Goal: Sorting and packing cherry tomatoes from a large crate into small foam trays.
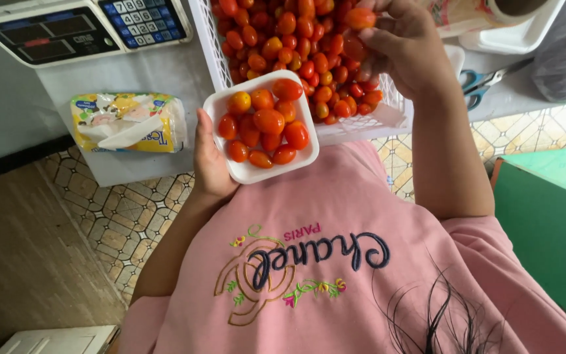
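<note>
White foam tray (248, 172), centre of frame, sat cupped in our left hand (209, 160), fingers grasping its edge and underside. We counted roughly a dozen cherry tomatoes (268, 121) in it; they covered the base, though we judged there was room to pile more. Our right hand (406, 49), upper centre, pinched one tomato (360, 17) at the fingertips above the white plastic crate (361, 128), which held a large heap. We noted a digital scale (67, 29) at upper left, a tissue pack (129, 122) below it, and scissors (483, 82) at upper right.
</note>
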